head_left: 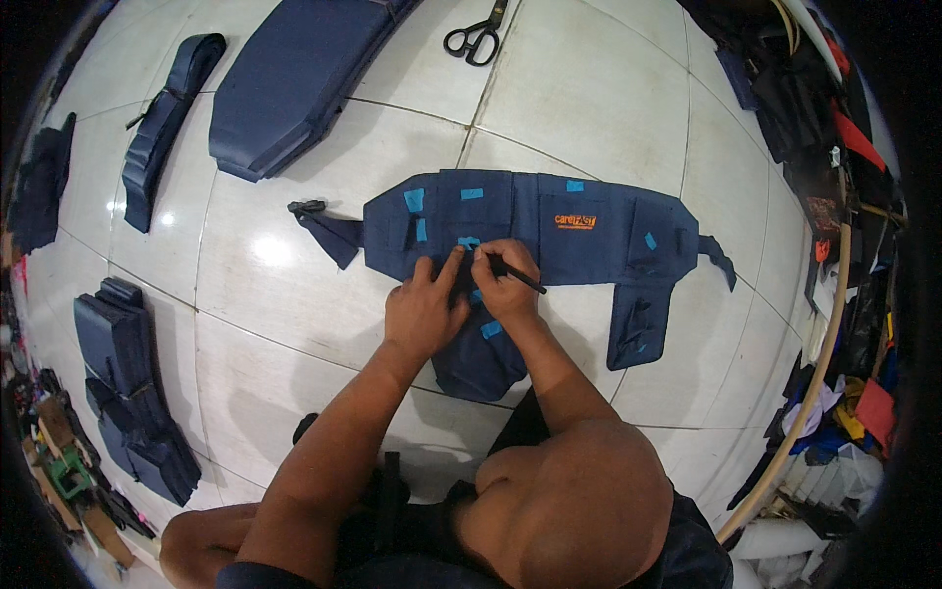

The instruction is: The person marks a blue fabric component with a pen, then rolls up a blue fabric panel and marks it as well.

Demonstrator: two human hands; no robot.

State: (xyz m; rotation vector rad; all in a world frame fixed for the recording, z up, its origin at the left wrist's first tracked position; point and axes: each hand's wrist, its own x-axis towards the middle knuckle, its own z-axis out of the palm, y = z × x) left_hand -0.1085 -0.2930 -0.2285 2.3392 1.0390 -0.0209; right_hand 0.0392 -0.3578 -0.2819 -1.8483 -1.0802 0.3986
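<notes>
Navy fabric piece (594,257), one, spread on white floor tiles (294,285), lying beneath both hands and extending to either side. Left hand (422,309): loosely open, fingertips on the fabric near a blue patch (468,241). Right hand (510,280): closed round a slim black pen (527,279), beside the same patch.

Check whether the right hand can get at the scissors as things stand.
Probably not straight away: the right hand holds a dark pen-like stick, and the scissors lie beyond the blue cloth. Nothing seems to cover them, though.
</notes>
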